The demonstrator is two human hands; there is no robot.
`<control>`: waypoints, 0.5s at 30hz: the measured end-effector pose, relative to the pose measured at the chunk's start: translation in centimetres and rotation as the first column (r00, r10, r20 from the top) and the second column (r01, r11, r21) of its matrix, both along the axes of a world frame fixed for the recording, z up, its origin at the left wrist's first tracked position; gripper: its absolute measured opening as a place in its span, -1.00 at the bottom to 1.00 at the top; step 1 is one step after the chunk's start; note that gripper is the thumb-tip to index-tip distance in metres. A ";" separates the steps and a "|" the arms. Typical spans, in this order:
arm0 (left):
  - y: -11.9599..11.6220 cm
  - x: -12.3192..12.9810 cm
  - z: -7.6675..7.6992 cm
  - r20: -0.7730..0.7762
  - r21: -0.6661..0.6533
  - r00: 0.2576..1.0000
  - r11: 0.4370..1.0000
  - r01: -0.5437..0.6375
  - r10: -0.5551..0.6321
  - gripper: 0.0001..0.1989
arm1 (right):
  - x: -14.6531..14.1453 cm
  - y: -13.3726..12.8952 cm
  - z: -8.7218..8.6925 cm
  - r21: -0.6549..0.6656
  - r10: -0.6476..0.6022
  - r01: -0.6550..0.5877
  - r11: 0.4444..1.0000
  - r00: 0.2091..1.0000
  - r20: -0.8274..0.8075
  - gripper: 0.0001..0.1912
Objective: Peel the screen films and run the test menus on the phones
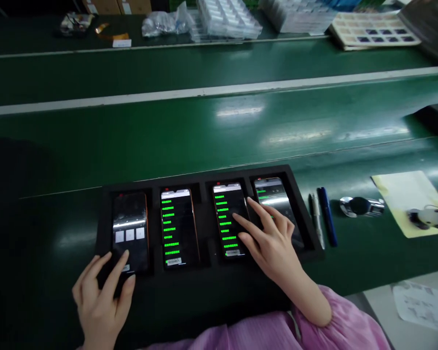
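Note:
Several smartphones lie in separate slots of a black foam tray (204, 218). The leftmost phone (130, 214) has a dark screen with three white squares. Green lines of text fill the second phone (177, 223) and the third phone (224, 214). My right hand (270, 233) is open over the third phone, its index fingertip at the screen. It partly covers the rightmost phone (273, 192), which shows a glare band. My left hand (102, 296) is open, fingers spread at the lower end of the leftmost phone; whether it touches the screen I cannot tell.
Right of the tray lie a silver pen (317, 218), a blue pen (327, 216), a shiny metal ring-shaped object (361, 206) and a yellowed sheet (404, 194). Clear plastic trays (229, 19) and a plastic bag (164, 23) stand at the back, beyond a pale rail (197, 91).

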State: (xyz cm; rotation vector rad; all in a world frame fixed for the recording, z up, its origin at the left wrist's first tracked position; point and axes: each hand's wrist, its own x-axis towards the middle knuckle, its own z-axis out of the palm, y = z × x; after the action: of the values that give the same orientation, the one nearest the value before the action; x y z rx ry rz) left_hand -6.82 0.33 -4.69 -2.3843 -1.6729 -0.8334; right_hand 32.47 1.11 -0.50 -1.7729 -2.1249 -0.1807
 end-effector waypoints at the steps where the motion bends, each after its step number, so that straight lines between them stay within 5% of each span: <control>1: 0.0 0.1 0.1 -0.003 0.000 1.000 1.000 0.002 -0.002 -0.39 | 0.0 0.0 0.0 0.014 -0.001 0.001 1.000 1.000 -0.007 -0.67; 11: 0.9 1.0 2.2 -0.098 -0.041 0.994 0.998 -0.054 0.050 -0.70 | 0.9 -2.0 -1.4 0.064 0.143 -0.135 0.989 0.981 -0.131 -0.68; 15: 2.6 1.1 3.2 -0.147 -0.064 0.983 0.991 -0.119 0.108 -0.65 | 0.6 -1.9 -1.6 0.073 0.152 -0.144 0.987 0.982 -0.111 -0.66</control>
State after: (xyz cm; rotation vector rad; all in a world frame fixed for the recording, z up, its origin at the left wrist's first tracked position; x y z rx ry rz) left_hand -5.76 2.89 -1.46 -2.3067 -1.7905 -0.5790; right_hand 33.10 -0.81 -2.15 -1.5430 -2.1322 -0.1039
